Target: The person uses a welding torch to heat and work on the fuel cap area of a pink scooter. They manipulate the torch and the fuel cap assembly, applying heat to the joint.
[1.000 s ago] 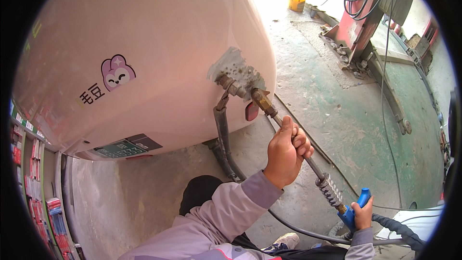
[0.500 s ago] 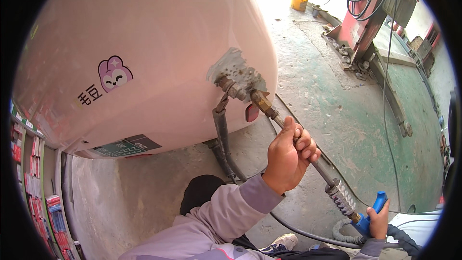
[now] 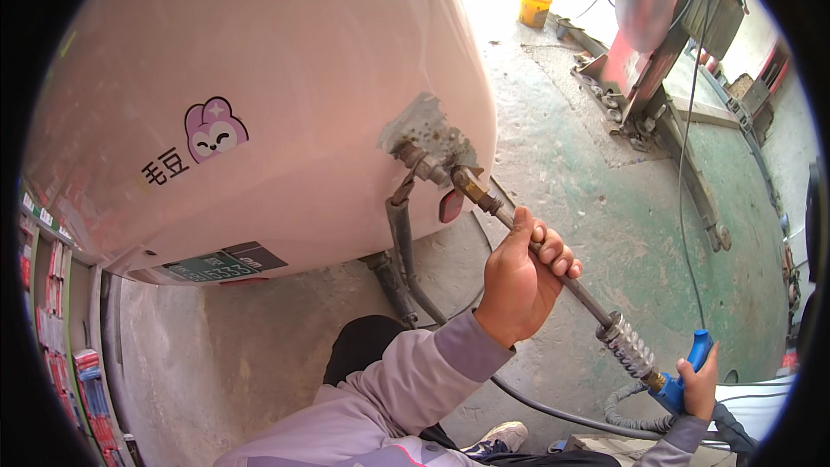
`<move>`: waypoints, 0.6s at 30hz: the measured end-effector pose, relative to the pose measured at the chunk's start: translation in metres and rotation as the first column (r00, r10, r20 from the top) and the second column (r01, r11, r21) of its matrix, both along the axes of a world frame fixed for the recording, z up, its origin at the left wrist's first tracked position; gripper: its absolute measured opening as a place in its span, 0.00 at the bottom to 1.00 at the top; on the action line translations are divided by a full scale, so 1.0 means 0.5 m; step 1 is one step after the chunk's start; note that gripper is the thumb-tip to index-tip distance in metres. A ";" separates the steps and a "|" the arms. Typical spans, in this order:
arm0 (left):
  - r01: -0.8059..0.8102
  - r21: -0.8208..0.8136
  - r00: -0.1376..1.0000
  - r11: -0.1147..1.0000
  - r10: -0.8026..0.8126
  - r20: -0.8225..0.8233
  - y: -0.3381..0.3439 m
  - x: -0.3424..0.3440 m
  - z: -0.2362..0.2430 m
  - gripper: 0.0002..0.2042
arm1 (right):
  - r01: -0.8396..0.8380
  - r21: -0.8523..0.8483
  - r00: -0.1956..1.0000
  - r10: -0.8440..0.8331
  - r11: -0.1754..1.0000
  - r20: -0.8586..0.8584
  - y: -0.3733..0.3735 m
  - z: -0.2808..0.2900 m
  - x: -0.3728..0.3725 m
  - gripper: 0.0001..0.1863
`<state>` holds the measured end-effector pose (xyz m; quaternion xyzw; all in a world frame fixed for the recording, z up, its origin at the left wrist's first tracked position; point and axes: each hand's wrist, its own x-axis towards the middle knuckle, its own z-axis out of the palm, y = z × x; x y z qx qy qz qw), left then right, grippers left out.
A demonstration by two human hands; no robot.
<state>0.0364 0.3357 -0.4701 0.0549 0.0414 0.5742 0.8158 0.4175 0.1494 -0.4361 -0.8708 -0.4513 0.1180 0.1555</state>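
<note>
The left hand (image 3: 523,281) clasped the dent puller (image 3: 591,303), the right hand (image 3: 700,378) its blue handle (image 3: 673,394) at four o'clock, its tip (image 3: 465,182) at eleven on the sanded patch (image 3: 421,119) near the car's edge (image 3: 482,104), floor (image 3: 596,229) spreading toward two.

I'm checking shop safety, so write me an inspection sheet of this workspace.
Surface: pink car with a grey patch.
Job's things: metal rod with a spring and blue handle, far end at the patch.
Clutter: yellow bucket on the floor.
Hands: left hand wrapped around the rod; right hand gripping the blue handle.
Cables: dark cable passing under the left sleeve.
Surroundings: red post at upper right; packets at left.
</note>
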 end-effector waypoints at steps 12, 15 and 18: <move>0.305 -0.029 0.952 0.952 -0.306 -0.034 -0.139 0.164 -0.025 0.12 | 0.074 0.026 0.997 -0.073 0.997 -0.012 0.001 0.008 -0.027 0.57; 0.096 0.055 0.995 0.994 -0.096 -0.009 -0.064 0.106 -0.012 0.10 | 0.061 0.041 0.998 -0.061 0.997 -0.005 0.000 0.006 -0.028 0.58; -0.025 0.081 0.998 0.996 0.020 0.056 -0.049 0.103 -0.005 0.12 | 0.087 0.010 0.996 -0.088 0.996 0.035 0.002 0.004 -0.030 0.58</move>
